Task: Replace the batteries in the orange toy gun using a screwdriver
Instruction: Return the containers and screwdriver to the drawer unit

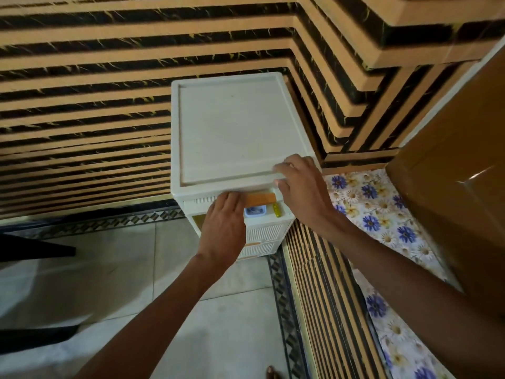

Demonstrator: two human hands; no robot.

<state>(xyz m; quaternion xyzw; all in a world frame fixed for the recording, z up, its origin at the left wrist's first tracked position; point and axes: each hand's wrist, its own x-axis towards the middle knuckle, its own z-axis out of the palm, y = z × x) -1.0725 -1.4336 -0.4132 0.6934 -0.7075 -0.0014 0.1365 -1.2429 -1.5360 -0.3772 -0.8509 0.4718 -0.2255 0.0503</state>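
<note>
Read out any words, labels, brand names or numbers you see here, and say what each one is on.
No text can be read.
White drawer unit: plain top, no label.
Small blue container and yellow item in the open drawer: any marks too small to read.
Brown cardboard box: no print in view.

A white cabinet (232, 127) stands under my grip, with a striped tan-and-black wall (82, 105) beyond it and to the left. A pale tiled floor (109, 269) lies below my grip. A floral cloth (369, 209) and a brown box (451, 173) sit to the right.
</note>
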